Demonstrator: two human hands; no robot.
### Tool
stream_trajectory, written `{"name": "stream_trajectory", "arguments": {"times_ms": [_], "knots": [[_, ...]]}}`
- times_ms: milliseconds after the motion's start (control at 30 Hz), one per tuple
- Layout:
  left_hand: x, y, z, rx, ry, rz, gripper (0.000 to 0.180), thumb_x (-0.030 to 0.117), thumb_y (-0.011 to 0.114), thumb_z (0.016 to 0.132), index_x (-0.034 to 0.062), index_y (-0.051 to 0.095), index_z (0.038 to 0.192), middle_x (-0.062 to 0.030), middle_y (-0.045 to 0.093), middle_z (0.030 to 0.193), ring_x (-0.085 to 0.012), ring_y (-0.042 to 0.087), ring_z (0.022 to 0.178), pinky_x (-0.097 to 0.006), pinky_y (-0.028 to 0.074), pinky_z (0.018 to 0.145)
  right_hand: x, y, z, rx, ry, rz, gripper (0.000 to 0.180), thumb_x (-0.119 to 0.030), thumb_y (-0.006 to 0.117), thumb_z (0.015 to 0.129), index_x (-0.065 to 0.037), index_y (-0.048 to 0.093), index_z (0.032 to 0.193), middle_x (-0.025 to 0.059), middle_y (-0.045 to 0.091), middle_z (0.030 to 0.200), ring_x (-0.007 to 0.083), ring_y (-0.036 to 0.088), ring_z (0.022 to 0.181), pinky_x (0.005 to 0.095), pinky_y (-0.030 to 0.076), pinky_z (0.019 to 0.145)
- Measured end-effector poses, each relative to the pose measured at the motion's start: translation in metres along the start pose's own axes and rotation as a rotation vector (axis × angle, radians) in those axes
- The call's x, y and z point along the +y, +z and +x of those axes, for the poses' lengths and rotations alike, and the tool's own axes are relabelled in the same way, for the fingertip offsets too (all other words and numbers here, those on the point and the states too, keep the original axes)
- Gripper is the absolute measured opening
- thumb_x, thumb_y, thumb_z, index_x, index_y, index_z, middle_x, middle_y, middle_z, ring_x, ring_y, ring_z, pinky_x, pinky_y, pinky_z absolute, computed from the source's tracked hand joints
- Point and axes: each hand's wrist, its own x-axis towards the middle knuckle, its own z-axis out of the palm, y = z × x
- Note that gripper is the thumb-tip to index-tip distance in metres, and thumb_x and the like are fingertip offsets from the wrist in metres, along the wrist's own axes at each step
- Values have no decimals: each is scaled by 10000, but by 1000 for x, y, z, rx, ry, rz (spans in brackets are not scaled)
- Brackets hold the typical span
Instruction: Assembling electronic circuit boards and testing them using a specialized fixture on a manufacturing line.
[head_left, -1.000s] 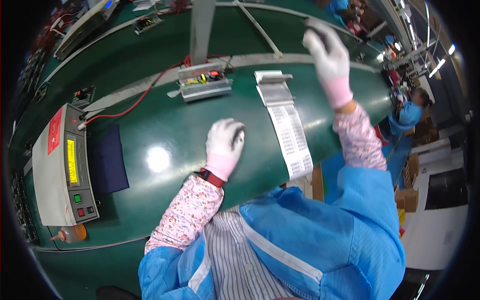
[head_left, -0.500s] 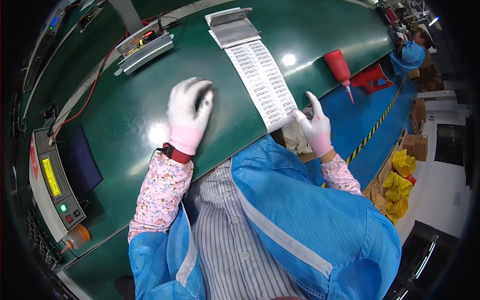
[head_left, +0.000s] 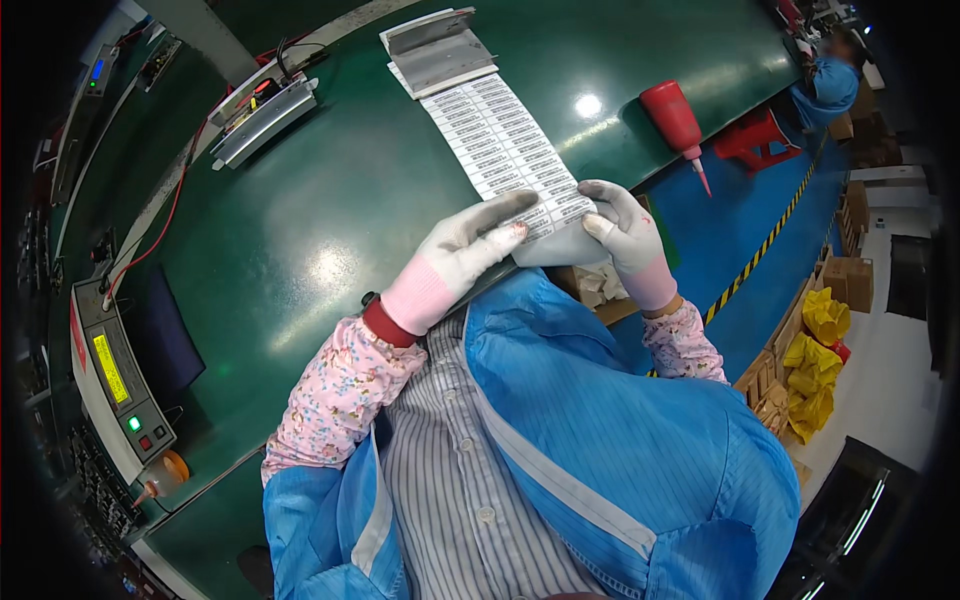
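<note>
Green tabletop [head_left: 300,190] under label strip [head_left: 500,140], near end in pinched right grip [head_left: 632,248], left grip [head_left: 458,250], closure unclear

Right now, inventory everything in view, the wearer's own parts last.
label strip: 1, white, bench to hands
metal piece: 1, grey, strip's far end
bench: 1, green, centre
squeeze bottle: 1, red, bench's right edge
stool: 1, red, right of bench
circuit assembly: 1, silver, bench's far left
instruments: 2, grey, left, upper left
sheet: 1, dark blue, left
small bottle: 1, orange, lower left
bags: several, yellow, right
cardboard boxes: several, brown, right
co-worker: 1, blue clothing, upper right
smock: 1, blue, lower middle
left hand: 1, white glove, strip's left edge
right hand: 1, white glove, strip's right edge
</note>
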Motion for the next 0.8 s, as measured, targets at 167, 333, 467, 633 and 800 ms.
{"name": "stream_trajectory", "arguments": {"times_ms": [167, 333, 467, 633, 800], "knots": [[-1, 3, 8, 5, 55, 70, 488, 182, 619, 1017, -94, 529, 1409, -217, 581, 1414, -241, 576, 1257, -307, 428, 1108, -3, -3, 0, 27, 3, -155, 381, 52, 649, 885, 63, 617, 1265, 198, 645, 1308, 208, 633, 1130, 299, 519, 964], [-6, 3, 10, 36, 45, 88, 491, 185, 611, 1022, -96, 523, 1414, -216, 590, 1409, -215, 594, 1217, -288, 448, 1073, 0, -10, -1, 21, -178, -432, 304, 74, 675, 860, 62, 672, 1164, 187, 672, 1270, 213, 646, 1126, 293, 515, 975], [-5, 2, 9, 50, 33, 135, 489, 201, 609, 1023, -75, 529, 1418, -204, 618, 1367, -194, 628, 1131, -263, 484, 1009, -2, -13, -2, 19, -391, -612, 261, 60, 694, 859, 63, 691, 1120, 177, 691, 1240, 209, 660, 1086, 283, 517, 965], [18, 5, 4, 80, -46, 467, 448, 250, 623, 1006, 7, 590, 1380, -152, 668, 1267, -214, 649, 1058, -265, 501, 968, -16, -16, 8, 128, -340, -300, 225, -4, 688, 906, 74, 692, 1118, 166, 701, 1220, 199, 671, 1016, 277, 524, 939], [35, -6, 10, 257, 62, 1255, 381, 321, 640, 968, 104, 669, 1280, -114, 651, 1220, -277, 615, 1120, -358, 453, 1063, -35, 6, 45, 227, -29, 16, 288, -125, 660, 973, 97, 672, 1155, 182, 686, 1214, 181, 652, 992, 265, 522, 936]]}}
